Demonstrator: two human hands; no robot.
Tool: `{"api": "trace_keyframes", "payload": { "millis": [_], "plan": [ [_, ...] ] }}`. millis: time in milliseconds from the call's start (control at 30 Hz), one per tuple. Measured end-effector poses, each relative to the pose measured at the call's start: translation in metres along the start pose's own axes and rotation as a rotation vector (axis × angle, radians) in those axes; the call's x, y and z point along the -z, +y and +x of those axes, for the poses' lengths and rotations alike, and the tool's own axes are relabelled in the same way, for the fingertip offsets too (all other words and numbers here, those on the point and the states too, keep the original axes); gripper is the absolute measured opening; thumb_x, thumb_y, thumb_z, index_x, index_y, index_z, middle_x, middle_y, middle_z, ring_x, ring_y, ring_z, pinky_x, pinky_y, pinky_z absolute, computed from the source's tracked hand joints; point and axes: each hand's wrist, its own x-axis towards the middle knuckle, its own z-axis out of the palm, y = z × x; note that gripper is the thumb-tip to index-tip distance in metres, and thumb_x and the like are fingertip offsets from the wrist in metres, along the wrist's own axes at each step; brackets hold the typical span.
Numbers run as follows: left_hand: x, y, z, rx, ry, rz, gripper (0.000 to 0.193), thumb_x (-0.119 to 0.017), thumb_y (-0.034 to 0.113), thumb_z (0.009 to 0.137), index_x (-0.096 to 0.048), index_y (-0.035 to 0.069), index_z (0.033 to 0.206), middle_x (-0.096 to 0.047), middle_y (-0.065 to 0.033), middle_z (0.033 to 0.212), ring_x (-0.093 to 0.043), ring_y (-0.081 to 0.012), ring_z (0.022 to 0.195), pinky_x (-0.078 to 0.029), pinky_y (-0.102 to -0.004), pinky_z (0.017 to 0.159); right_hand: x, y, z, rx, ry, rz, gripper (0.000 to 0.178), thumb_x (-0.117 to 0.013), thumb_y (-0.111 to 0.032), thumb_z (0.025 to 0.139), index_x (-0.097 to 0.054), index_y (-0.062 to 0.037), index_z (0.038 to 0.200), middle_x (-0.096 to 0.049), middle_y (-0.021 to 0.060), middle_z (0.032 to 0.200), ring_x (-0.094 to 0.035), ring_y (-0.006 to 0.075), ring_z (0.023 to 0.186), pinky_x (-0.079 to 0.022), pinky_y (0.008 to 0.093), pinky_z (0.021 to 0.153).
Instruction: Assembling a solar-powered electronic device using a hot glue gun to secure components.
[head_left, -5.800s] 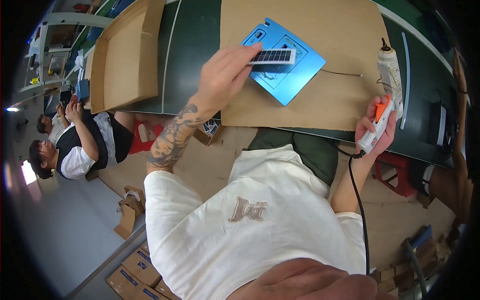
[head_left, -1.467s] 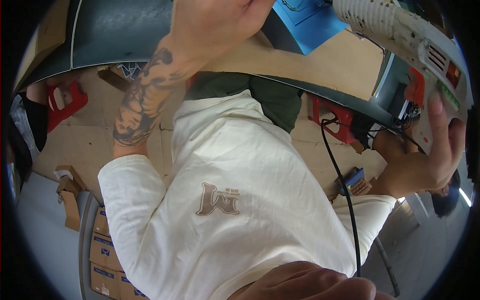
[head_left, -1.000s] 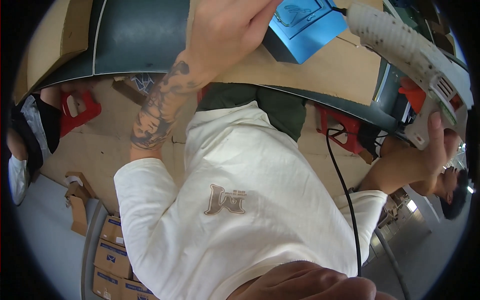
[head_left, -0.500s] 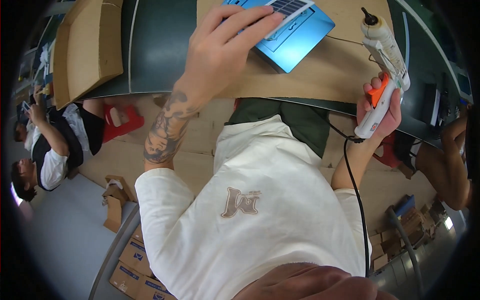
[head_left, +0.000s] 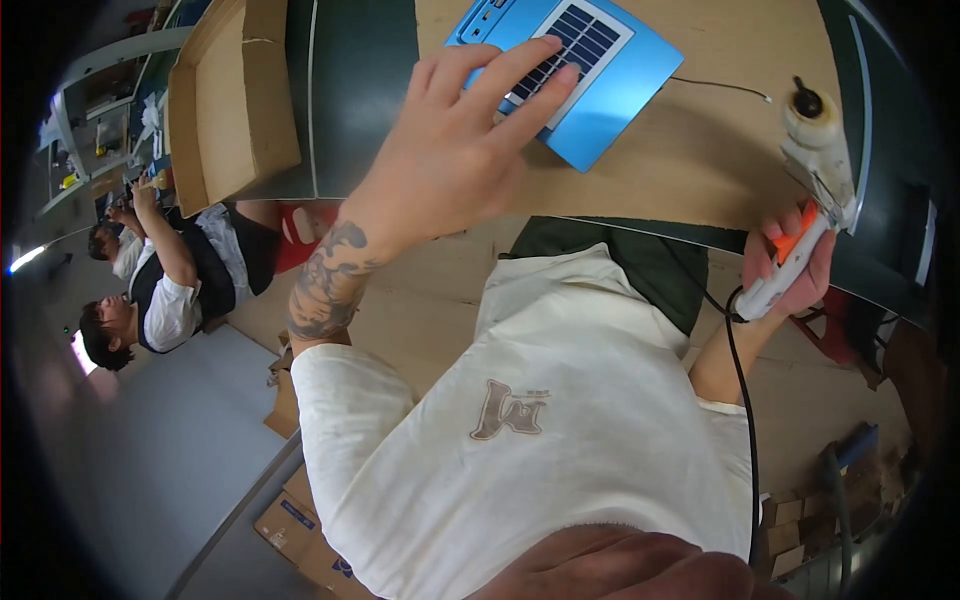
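Observation:
A shiny blue box-shaped device (head_left: 628, 85) lies on a cardboard sheet. On its upper face sits a small white-framed solar panel (head_left: 606, 42), lying flat. My left hand (head_left: 465, 150) rests over the panel with its fingers spread, fingertips on the dark cells. At the right, my right hand (head_left: 795, 262) is wrapped round the handle of a white hot glue gun (head_left: 815, 165) with an orange trigger. Its dark nozzle points away from me, and a black cord runs down from the handle. A thin dark wire with a pale end sticks out from the device's right side.
Beneath the device, the cardboard sheet (head_left: 720, 150) covers part of the dark green table (head_left: 365, 90). An open cardboard tray (head_left: 228, 110) stands at the left. Another person (head_left: 190, 270) sits at the far left. Cartons (head_left: 300, 530) lie on the floor behind me.
The solar panel, tilted up under my left fingers before, now lies flat on the blue device. My right hand with the glue gun appears slightly lower and farther right; the whole view has shifted.

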Motion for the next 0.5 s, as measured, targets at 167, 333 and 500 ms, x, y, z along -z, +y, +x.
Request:
{"api": "trace_keyframes", "payload": {
  "millis": [167,333,500],
  "plan": [
    [-0.002,0.001,0.001,-0.005,-0.032,0.058,0.07,-0.064,0.008,0.07,-0.058,0.016,0.14,-0.048,-0.0042,0.149,-0.049,-0.0287,0.117,-0.036,-0.0484,0.107,0.001,0.001,0.005,0.038,-0.057,0.136,0.056,-0.044,-0.036,0.106,-0.035,0.0071,0.14,-0.058,0.0191,0.104,-0.062,0.0347,0.1,-0.054,0.0289,0.048],
    [0.02,-0.014,0.02,-0.125,-0.147,0.092,0.074,-0.078,0.022,0.071,-0.057,0.02,0.142,-0.045,-0.0045,0.151,-0.047,-0.0281,0.123,-0.033,-0.0508,0.111,0.002,0.001,0.002,0.083,-0.024,0.095,0.054,-0.044,-0.037,0.106,-0.036,0.0052,0.139,-0.058,0.0172,0.101,-0.062,0.0318,0.093,-0.052,0.028,0.046],
    [0.034,-0.059,0.057,-0.411,-0.297,0.05,0.096,-0.088,0.034,0.066,-0.043,0.028,0.152,-0.038,-0.0091,0.155,-0.041,-0.0391,0.131,-0.031,-0.0579,0.116,0.002,0.003,0.002,0.055,-0.003,0.133,0.051,-0.04,-0.036,0.107,-0.036,0.0029,0.14,-0.056,0.0184,0.103,-0.06,0.0329,0.095,-0.051,0.0313,0.047]
  ]
}}
